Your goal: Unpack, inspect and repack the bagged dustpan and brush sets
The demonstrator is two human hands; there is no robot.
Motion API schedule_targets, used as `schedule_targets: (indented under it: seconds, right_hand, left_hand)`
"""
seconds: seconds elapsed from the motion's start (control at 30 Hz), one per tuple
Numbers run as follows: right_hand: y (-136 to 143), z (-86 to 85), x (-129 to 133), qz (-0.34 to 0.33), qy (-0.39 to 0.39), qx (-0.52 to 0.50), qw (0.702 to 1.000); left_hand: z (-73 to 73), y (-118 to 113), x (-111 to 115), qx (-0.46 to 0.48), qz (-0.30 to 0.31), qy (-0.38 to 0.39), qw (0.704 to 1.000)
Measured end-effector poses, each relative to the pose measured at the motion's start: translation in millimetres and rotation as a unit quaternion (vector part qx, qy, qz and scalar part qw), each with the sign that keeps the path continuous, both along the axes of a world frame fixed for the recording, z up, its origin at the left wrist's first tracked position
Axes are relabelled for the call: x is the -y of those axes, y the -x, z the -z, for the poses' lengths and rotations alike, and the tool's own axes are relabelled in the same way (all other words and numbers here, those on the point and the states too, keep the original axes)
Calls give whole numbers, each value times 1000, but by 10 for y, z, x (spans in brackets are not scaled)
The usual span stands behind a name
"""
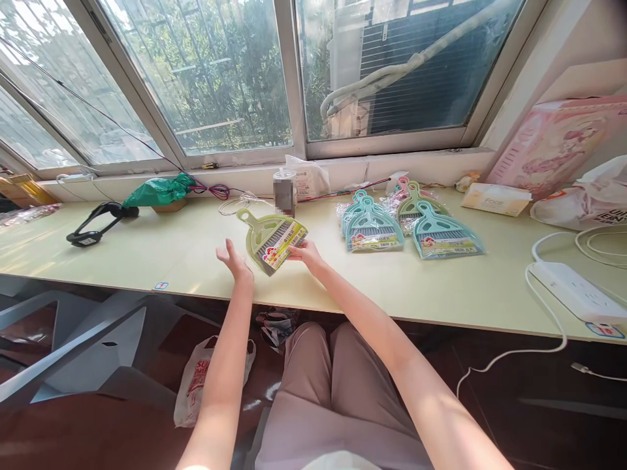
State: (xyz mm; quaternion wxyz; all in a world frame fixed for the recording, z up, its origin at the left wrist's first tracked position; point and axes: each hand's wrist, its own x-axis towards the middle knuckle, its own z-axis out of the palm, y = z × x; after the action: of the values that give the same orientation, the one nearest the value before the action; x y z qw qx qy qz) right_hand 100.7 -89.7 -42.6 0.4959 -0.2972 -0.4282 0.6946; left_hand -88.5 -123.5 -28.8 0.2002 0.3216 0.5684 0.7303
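My right hand [306, 252] grips the lower right corner of a green mini dustpan-and-brush set [271, 239], held tilted just above the pale tabletop [147, 251]. My left hand [234, 261] hovers open just left of the set, fingers spread, not touching it. Further right on the table lies a pile of packaged sets: a teal one [373, 227], another teal one [443, 236], and an olive green one [416, 203] behind them, with a pink handle showing.
A black handled object [95, 225] and a green bag [157, 190] lie at the left. A small jar [284, 191] stands by the window sill. A white power strip [575, 292] with cable, a tissue box [494, 198] and plastic bags sit at the right.
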Motion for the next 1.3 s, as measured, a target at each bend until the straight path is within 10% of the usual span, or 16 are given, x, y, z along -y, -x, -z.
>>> schedule_targets:
  seconds: [0.13, 0.37, 1.3]
  right_hand:
    - [-8, -13, 13, 4, 10, 1, 1000]
    - [-36, -23, 2, 51, 46, -9, 998]
    - [71, 105, -136, 81, 165, -5, 983]
  left_hand:
    - [165, -84, -116, 110, 249, 9, 962]
    - [196, -209, -108, 95, 315, 24, 944]
    - [258, -341, -141, 348, 216, 90, 908]
